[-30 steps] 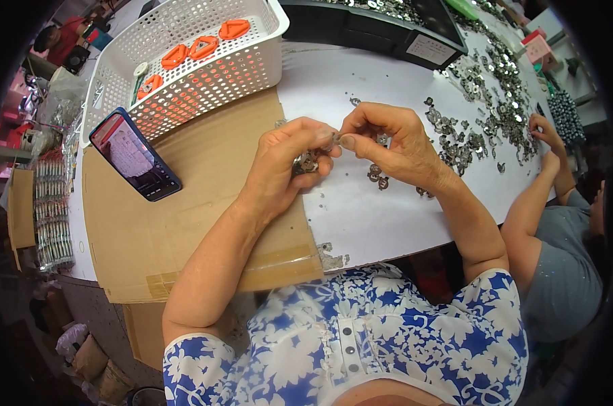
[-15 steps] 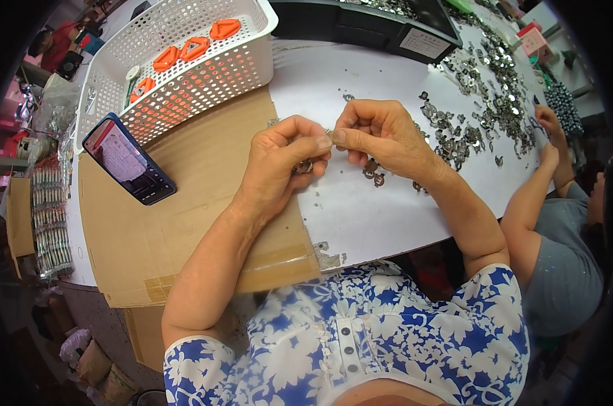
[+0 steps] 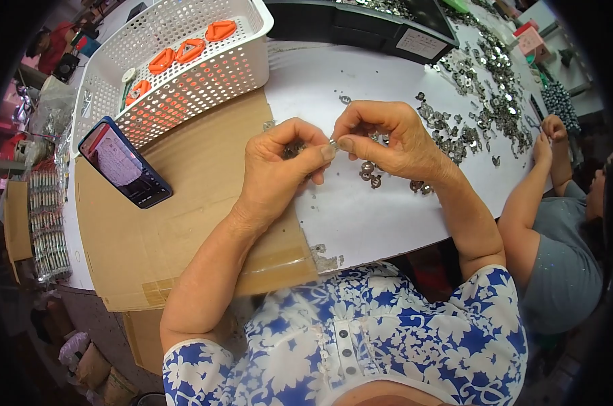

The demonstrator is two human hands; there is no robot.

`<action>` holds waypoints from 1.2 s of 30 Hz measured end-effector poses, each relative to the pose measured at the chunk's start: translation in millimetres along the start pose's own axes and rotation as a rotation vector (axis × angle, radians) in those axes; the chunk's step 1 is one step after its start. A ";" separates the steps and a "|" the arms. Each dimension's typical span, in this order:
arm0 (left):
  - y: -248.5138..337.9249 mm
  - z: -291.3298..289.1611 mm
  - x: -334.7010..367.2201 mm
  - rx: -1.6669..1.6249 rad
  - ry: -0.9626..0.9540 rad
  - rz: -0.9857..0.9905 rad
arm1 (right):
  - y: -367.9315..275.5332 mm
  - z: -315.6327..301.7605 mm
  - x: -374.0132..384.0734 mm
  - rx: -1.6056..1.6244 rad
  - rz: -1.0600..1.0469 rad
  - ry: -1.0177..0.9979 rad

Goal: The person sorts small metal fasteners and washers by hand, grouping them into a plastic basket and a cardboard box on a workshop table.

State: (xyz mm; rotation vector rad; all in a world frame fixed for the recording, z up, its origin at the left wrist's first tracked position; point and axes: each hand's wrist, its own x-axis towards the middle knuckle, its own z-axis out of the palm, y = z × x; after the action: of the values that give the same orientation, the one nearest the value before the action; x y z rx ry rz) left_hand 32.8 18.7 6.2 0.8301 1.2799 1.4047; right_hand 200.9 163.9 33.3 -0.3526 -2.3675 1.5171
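My left hand (image 3: 284, 166) and my right hand (image 3: 386, 141) meet above the white sheet, thumbs and forefingers pinched together. Between the fingertips is a small silvery metal piece (image 3: 333, 144), mostly covered, which both hands grip. Other metal bits (image 3: 294, 149) show in the curled fingers of my left hand. Close below my right hand lie several small round metal parts with tabs (image 3: 370, 174). A larger scatter of similar parts (image 3: 455, 139) spreads to the right.
A white perforated basket (image 3: 249, 59) holding orange triangular pieces (image 3: 190, 50) stands at the far left. A phone (image 3: 125, 162) leans in front of it on cardboard (image 3: 198, 203). At the back is a black bin (image 3: 360, 30). A co-worker's hands (image 3: 548, 139) are at the right.
My hands stay joined at the metal piece, with small shifts of the fingers. The left fingers have curled in slightly. The whole view has shifted a little.
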 end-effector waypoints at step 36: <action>-6.5 -5.9 5.6 -0.615 -0.209 -0.514 | 2.5 -0.2 2.9 0.665 0.465 -0.028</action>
State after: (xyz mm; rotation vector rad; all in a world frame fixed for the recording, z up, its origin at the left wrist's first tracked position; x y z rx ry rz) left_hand 27.4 22.0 -2.1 0.1952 0.7516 1.1511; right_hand 198.4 166.1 31.5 -0.7395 -1.7106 2.4043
